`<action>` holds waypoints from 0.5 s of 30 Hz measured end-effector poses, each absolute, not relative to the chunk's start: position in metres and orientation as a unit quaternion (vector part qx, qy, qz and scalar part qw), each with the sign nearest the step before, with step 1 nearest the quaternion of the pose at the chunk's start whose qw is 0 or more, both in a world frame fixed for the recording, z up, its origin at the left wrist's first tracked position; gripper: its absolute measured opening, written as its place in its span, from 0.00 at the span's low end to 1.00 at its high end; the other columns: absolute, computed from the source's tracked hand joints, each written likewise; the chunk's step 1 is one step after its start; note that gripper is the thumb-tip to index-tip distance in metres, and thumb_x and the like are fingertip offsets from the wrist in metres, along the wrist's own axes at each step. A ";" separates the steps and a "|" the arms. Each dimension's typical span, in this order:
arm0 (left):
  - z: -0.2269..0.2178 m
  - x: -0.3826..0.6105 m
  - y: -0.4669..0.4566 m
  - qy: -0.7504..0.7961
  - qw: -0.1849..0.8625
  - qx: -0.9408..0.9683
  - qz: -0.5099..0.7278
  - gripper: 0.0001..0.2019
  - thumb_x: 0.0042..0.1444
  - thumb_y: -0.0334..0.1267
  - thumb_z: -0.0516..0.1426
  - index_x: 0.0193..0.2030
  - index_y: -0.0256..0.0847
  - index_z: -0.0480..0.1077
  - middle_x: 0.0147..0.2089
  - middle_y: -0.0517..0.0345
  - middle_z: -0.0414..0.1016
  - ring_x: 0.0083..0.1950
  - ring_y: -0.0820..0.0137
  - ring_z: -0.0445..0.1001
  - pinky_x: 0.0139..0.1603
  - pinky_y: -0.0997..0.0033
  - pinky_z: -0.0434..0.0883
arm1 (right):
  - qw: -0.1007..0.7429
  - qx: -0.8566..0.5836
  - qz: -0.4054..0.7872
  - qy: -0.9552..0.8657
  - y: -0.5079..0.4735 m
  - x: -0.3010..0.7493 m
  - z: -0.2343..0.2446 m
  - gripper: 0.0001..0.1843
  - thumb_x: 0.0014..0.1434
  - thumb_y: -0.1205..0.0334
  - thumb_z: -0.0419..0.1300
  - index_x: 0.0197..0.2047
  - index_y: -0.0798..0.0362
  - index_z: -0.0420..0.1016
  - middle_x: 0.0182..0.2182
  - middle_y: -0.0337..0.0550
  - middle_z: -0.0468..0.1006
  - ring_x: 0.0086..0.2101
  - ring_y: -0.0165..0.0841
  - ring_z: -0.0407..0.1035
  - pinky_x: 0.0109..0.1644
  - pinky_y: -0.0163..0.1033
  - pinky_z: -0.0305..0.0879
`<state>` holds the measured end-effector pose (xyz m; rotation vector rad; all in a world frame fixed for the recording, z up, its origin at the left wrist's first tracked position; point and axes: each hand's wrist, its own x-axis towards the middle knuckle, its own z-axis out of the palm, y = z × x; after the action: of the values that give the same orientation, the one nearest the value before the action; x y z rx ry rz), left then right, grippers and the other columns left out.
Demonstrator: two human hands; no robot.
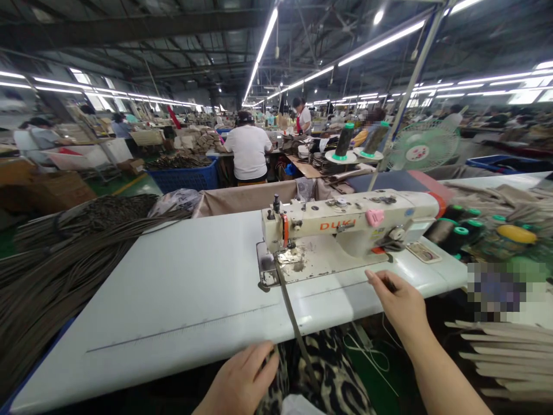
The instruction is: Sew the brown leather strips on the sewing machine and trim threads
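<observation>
A cream sewing machine stands on the white table. A narrow brown strap runs from under its needle over the table's front edge down to my lap. My left hand is below the table edge, fingers curled near the strap's lower end; whether it grips the strap I cannot tell. My right hand rests on the table's front edge to the right of the machine, fingers bent, something dark and small under the fingertips.
A big heap of dark straps covers the table's left side. Thread cones stand right of the machine, stacked pale pieces lower right. A fan and other seated workers are behind.
</observation>
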<state>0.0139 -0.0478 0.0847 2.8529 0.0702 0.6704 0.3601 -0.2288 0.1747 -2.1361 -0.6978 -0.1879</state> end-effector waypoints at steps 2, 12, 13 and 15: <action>0.103 0.040 -0.053 0.016 0.051 0.973 0.223 0.27 0.65 0.26 0.51 0.71 0.43 0.63 0.68 0.47 0.69 0.68 0.57 0.70 0.67 0.57 0.72 | 0.397 -0.895 0.020 -0.202 -0.259 0.348 0.142 0.29 0.57 0.33 0.56 0.20 0.48 0.70 0.17 0.38 0.68 0.23 0.35 0.65 0.31 0.39 0.60; 0.097 0.127 -0.030 0.115 0.089 0.972 0.183 0.39 0.62 0.35 0.61 0.75 0.36 0.49 0.73 0.40 0.59 0.73 0.51 0.60 0.74 0.45 0.63 | 0.421 -0.890 0.165 0.060 -0.395 0.327 0.019 0.26 0.43 0.34 0.60 0.20 0.50 0.75 0.15 0.41 0.67 0.20 0.35 0.62 0.25 0.39 0.56; 0.097 0.132 -0.022 0.122 0.075 0.971 0.194 0.35 0.63 0.37 0.60 0.74 0.36 0.53 0.72 0.39 0.60 0.72 0.49 0.62 0.73 0.44 0.64 | 0.439 -0.882 0.150 0.085 -0.404 0.326 0.012 0.25 0.41 0.34 0.60 0.19 0.50 0.75 0.14 0.41 0.66 0.19 0.34 0.61 0.25 0.39 0.55; 0.096 0.140 -0.003 0.140 0.033 0.967 0.210 0.28 0.64 0.37 0.59 0.70 0.36 0.60 0.70 0.37 0.62 0.69 0.45 0.65 0.69 0.41 0.66 | 0.478 -0.864 0.101 0.120 -0.420 0.322 0.002 0.24 0.38 0.37 0.61 0.18 0.51 0.74 0.15 0.43 0.69 0.19 0.34 0.62 0.24 0.39 0.56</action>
<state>0.1402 -0.0028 0.0960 2.9753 0.4295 0.6471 0.3215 -0.4199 0.0017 -2.1100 0.2931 0.2467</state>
